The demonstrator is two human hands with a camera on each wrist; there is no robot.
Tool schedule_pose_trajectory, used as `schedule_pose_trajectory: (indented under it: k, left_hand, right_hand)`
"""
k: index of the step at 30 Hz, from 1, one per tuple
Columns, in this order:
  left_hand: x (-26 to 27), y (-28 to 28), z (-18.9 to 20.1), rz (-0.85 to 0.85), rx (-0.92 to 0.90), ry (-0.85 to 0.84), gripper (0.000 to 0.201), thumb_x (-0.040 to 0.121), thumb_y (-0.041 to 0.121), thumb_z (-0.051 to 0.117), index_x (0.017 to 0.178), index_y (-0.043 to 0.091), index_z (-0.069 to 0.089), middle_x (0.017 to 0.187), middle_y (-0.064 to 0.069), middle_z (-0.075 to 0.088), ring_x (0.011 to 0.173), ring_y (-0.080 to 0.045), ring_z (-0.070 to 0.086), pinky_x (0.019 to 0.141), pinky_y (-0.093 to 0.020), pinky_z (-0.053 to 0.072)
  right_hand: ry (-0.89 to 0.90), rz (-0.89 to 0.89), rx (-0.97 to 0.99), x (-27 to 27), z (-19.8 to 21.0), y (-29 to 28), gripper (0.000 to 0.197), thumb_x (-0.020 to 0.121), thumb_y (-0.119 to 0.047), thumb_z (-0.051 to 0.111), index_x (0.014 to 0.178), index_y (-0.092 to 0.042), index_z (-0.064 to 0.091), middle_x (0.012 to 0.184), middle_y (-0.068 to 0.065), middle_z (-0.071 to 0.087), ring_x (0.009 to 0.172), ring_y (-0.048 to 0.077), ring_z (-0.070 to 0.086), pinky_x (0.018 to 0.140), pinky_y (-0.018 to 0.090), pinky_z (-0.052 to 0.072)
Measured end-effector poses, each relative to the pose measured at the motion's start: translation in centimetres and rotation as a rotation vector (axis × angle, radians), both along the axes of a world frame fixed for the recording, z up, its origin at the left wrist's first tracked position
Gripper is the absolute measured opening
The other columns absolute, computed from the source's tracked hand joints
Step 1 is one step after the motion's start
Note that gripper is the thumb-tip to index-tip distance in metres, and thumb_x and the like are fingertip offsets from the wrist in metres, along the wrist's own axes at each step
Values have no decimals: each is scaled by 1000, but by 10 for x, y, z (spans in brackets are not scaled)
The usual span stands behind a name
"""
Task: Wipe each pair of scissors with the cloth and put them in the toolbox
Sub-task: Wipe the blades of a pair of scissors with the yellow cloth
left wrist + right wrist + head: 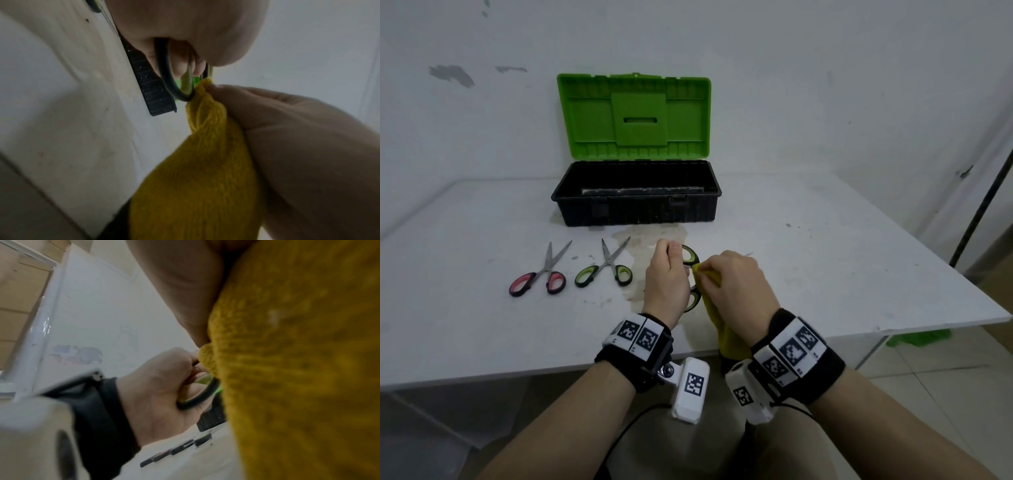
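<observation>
My left hand (667, 274) grips a pair of green-handled scissors (691, 255) by the handles, just above the table; its blades are hidden. My right hand (736, 284) pinches a yellow cloth (726, 329) against the scissors close to the handle loop (176, 87). The cloth (195, 186) hangs down past the table's front edge and fills the right wrist view (298, 369). Red-handled scissors (539, 275) and a second green-handled pair (607, 270) lie on the table to the left. The toolbox (635, 202) stands open behind them, its green lid (635, 116) upright.
The white table (825, 257) has a brownish stain (650, 240) in front of the toolbox. The wall rises right behind the box. A dark pole (983, 212) leans at the right, and something green (917, 337) lies on the floor under the table's right corner.
</observation>
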State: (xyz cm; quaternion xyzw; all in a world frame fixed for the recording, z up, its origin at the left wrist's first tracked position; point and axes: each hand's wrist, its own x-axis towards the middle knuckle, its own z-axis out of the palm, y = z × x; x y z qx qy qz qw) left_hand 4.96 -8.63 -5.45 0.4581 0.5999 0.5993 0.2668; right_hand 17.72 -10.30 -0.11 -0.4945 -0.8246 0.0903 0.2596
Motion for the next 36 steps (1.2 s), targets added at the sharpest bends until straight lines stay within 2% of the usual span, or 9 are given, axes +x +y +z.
schedule_pose_trajectory:
  k: [6,11,14,17,19,22,26,33,36]
  left_hand:
    - [-7,-4,-5,30,-23,-34,31,107,40,32,85,27,48,64,6,43,54,-13,41,52,-32,32]
    - [-4,-2,0,7,-43,-102,30,107,42,30,88,27,50,68,4,44,53,-12,40,50,-30,31]
    - [-1,-2,1,7,-36,-104,31,107,41,30,86,27,48,68,4,45,54,-12,41,51,-31,32]
    - [-10,0,0,77,-33,-183,32,106,41,31,84,26,48,67,3,44,51,-12,39,50,-30,31]
    - [-16,3,1,92,-32,-199,32,106,40,30,84,25,48,69,1,43,52,-13,38,49,-30,30]
    - [-14,3,0,52,-19,-166,31,103,45,30,84,29,48,69,1,44,53,-13,39,50,-31,31]
    - [-2,2,-3,4,-25,-119,31,99,52,31,77,37,46,68,3,46,52,-14,43,51,-32,33]
    - [-11,0,-2,80,-31,-111,32,107,40,31,83,26,47,67,2,43,52,-12,39,48,-29,29]
    - [-13,1,-1,83,-22,-99,31,107,40,31,83,26,46,69,2,44,53,-12,38,48,-30,29]
  right_hand:
    - [52,-146,1,21,5,20,21,94,-30,56,98,-16,70,95,1,65,87,18,59,80,36,52]
    - [39,48,47,10,4,-3,18,93,-28,56,97,-18,70,95,-1,64,85,17,57,77,34,50]
    - [-11,61,3,1,-7,-9,22,96,-28,50,98,-15,68,96,2,61,87,21,57,77,37,48]
    - [-46,67,-61,8,-14,-11,23,96,-30,51,96,-16,69,95,0,63,86,18,56,76,32,48]
    - [-2,87,-48,12,-16,-14,20,94,-30,54,95,-18,70,93,-1,64,84,17,57,77,34,49]
    - [114,91,57,8,-12,-15,16,93,-27,57,96,-18,70,91,-1,64,82,18,59,74,35,50]
    - [86,57,49,-2,-10,-8,19,94,-26,53,99,-16,69,94,1,62,84,20,58,76,37,50]
    - [132,-150,-32,24,-9,25,17,93,-26,55,98,-19,70,98,0,65,91,19,59,81,31,48]
    - [146,-99,35,23,-4,17,15,92,-27,57,96,-21,70,94,-3,65,85,14,58,79,27,48]
